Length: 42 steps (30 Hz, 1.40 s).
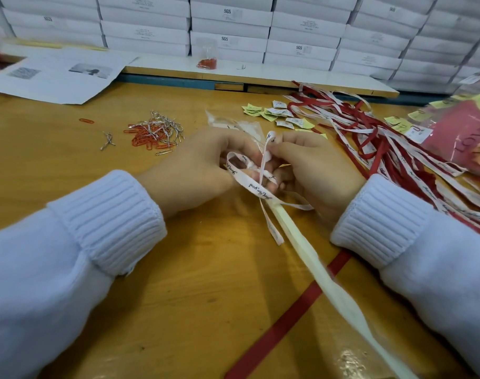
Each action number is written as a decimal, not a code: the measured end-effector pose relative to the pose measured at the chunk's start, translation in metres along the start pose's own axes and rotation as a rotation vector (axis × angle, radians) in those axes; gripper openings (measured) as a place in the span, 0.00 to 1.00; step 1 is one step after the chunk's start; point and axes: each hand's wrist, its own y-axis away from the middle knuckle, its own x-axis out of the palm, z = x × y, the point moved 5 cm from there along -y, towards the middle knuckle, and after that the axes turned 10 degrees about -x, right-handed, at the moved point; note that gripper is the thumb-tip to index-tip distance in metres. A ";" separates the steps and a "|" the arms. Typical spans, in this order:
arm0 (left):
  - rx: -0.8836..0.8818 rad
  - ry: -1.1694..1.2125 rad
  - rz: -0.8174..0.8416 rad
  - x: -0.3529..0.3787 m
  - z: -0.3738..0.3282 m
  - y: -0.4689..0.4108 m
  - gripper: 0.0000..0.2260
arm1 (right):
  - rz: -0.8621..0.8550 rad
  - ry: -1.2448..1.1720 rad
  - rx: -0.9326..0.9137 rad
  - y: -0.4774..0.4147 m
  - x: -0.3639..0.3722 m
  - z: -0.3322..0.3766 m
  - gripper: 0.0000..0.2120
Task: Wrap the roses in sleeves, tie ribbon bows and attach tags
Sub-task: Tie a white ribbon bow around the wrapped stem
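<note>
both hands, left hand and right hand, pinch white script-printed ribbon looped round sleeved stem

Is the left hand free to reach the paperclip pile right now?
Likely not yet: the left hand grips the white ribbon mid-bow. Nothing lies between it and the paperclip pile, though.

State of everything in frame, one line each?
printed ribbon, looped, tails loose, bow unfinished
left hand, holds the loop
right hand, pinches the upper end
wrapped stem, lying on the table, top between the hands
tags, scattered, unattached
paper clips, loose pile
spare ribbons, loose heap
white boxes, stacked, closed
</note>
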 end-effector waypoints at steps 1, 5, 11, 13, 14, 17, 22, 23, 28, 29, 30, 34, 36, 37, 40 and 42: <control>-0.014 0.005 -0.003 0.000 0.001 0.000 0.08 | -0.005 -0.003 -0.003 0.000 0.000 0.000 0.08; 0.028 -0.108 -0.071 -0.002 -0.002 0.000 0.08 | -0.006 -0.008 -0.010 -0.001 -0.001 -0.002 0.08; 0.030 -0.219 -0.138 -0.004 -0.003 0.000 0.15 | 0.084 -0.021 -0.019 0.000 -0.002 -0.001 0.14; -0.005 -0.152 -0.161 -0.005 0.000 -0.002 0.11 | 0.144 0.072 -0.058 0.001 -0.001 -0.002 0.20; -0.032 -0.108 -0.166 -0.006 0.002 -0.003 0.08 | 0.166 0.106 -0.074 0.001 0.000 -0.003 0.22; -0.128 0.020 -0.130 -0.005 0.008 -0.004 0.08 | 0.184 0.141 -0.096 0.001 0.002 -0.006 0.24; -0.319 0.346 0.009 0.006 0.017 -0.003 0.09 | 0.138 0.241 -0.114 0.000 0.001 -0.006 0.19; -0.348 0.442 0.022 0.009 0.018 -0.004 0.08 | 0.107 0.285 -0.123 -0.001 -0.001 -0.006 0.16; -0.453 0.702 -0.013 0.008 0.024 -0.008 0.06 | 0.045 0.327 -0.169 0.000 -0.007 0.002 0.06; -0.460 0.727 -0.014 0.008 0.024 -0.008 0.07 | 0.065 0.315 -0.183 0.002 -0.006 0.004 0.05; -0.463 0.749 -0.013 0.008 0.024 -0.008 0.09 | 0.084 0.322 -0.204 0.003 -0.005 0.006 0.04; -0.464 0.758 -0.020 0.007 0.023 -0.007 0.09 | 0.086 0.330 -0.291 0.005 -0.001 0.012 0.08; -0.459 0.742 -0.015 0.008 0.021 -0.006 0.09 | 0.055 0.322 -0.308 0.005 -0.003 0.013 0.12; -0.456 0.739 -0.012 0.009 0.020 -0.006 0.09 | 0.061 0.340 -0.316 0.005 -0.003 0.013 0.12; -0.448 0.733 -0.017 0.009 0.019 -0.006 0.08 | 0.088 0.387 -0.318 0.004 -0.001 0.012 0.05; -0.448 0.727 -0.053 0.007 0.021 -0.007 0.08 | 0.096 0.317 -0.275 0.004 -0.002 0.009 0.04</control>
